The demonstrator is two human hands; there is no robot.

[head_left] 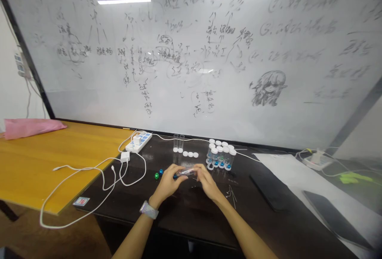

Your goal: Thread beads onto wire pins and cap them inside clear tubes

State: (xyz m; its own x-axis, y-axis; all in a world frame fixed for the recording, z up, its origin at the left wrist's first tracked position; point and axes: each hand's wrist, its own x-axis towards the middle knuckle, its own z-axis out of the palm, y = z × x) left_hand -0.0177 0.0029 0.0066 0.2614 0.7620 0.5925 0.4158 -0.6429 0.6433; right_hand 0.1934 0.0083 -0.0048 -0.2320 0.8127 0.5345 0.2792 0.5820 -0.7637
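Observation:
Both my hands meet over the dark table (191,211) and hold a small clear tube (186,172) lying sideways between them. My left hand (168,183), with a watch on its wrist, grips the tube's left end, where something blue shows. My right hand (205,181) pinches the right end. Just left of my hands lie a green bead (156,176) and a blue bead (161,171). Behind my hands stands a cluster of capped tubes (221,156) with blue and green contents.
Two empty tubes (178,143) and three white caps (190,154) sit further back. A white power strip (139,141) with loose cables (89,175) lies left, by an orange table (44,159). A black phone (268,192), paper and a tablet (334,219) lie right. A whiteboard rises behind.

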